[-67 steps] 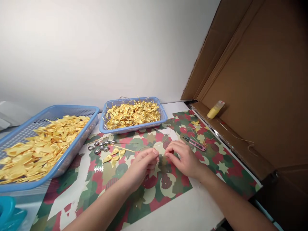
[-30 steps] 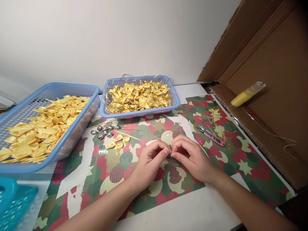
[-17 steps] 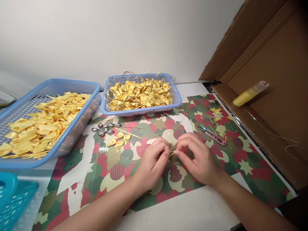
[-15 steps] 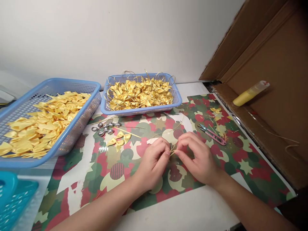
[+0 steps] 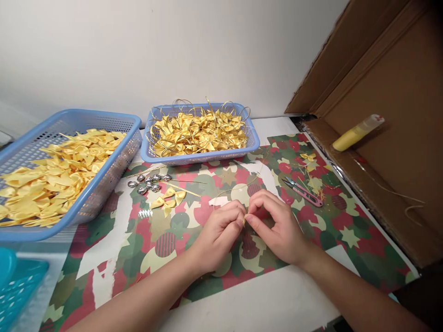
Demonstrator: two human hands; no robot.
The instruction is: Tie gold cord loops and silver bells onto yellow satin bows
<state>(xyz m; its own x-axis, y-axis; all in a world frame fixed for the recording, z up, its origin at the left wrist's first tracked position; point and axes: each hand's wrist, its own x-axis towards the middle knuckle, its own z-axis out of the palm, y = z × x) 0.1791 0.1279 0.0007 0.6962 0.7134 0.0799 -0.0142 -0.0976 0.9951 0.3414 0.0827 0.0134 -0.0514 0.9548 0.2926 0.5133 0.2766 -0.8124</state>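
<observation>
My left hand [image 5: 218, 233] and my right hand [image 5: 277, 228] meet fingertip to fingertip over the patterned red and green paper [image 5: 339, 221]. Both pinch a thin gold cord [image 5: 238, 186] that loops away toward the far side. Little of the cord shows between the fingers. Two yellow ribbon bows [image 5: 168, 201] lie just left of my left hand, beside a cluster of small silver bells [image 5: 148, 181].
A blue basket [image 5: 252, 138] of bows with gold loops stands at the back. A larger blue basket [image 5: 114, 157] of plain yellow bows is at left, a teal basket [image 5: 17, 281] at the lower left. Pink thread snips [image 5: 304, 193] lie at right. A yellow glue bottle [image 5: 356, 133] rests in the cardboard box [image 5: 398, 92].
My fingertips have drawn closer together, pinching the gold cord tighter. The view has tilted down and shifted since the earliest frame. Nothing else on the table has moved.
</observation>
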